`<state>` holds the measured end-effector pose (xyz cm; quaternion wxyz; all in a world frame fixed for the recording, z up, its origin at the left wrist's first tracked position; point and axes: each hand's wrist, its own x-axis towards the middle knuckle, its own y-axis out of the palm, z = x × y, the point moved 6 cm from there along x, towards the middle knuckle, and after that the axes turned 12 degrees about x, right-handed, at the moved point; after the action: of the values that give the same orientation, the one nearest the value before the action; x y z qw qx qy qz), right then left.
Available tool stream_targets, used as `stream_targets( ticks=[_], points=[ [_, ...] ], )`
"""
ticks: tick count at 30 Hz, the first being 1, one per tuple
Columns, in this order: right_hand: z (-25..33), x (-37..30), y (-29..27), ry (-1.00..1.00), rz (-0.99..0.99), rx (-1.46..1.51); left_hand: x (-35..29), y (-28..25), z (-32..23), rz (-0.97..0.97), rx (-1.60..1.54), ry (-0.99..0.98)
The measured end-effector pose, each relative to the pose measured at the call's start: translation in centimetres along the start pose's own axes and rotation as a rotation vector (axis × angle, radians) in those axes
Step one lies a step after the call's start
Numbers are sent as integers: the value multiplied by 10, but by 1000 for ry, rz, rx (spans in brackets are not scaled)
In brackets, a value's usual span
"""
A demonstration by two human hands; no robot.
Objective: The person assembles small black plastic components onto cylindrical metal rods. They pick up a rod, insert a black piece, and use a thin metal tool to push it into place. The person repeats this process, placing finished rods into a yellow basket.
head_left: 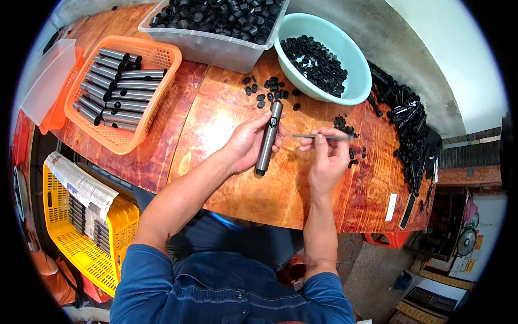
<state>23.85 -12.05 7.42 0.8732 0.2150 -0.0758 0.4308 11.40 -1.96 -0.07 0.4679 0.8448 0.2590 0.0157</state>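
My left hand (245, 141) is wrapped round a dark grey metal tube (265, 144) with black ends and a round black fitting near its upper end. The tube is held nearly upright in the picture, above the wooden table (226, 200). To its right, my right hand (328, 156) pinches a slim, straight metal tool (307, 136) that points left toward the tube. A small gap shows between tool tip and tube. Small black oval caps (274, 85) lie on the table just beyond the tube, and tiny black parts (345, 127) lie beside my right hand.
An orange basket (175, 59) of similar tubes stands at left. Behind are a clear bin (216, 52) of black caps and a pale blue basin (356, 92) of small black pieces. Black parts (407, 119) are heaped at right. A yellow crate (127, 221) stands below the table's left edge.
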Motion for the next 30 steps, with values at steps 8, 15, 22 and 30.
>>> stream_targets(
  ticks=[8, 15, 22, 30],
  points=[
    [-11, -21, 21, -215, 230, -242, -1, 3, 4, 19, -2, -17],
    [-10, -21, 21, -257, 197, -311, 0, 4, 3, 13, 10, -1],
    [-5, -20, 23, -330, 166, -390, -2, 5, 2, -4, 52, 12],
    [-2, -20, 26, -339, 185, -409, -2, 6, 2, 2, 50, 15]
  ],
)
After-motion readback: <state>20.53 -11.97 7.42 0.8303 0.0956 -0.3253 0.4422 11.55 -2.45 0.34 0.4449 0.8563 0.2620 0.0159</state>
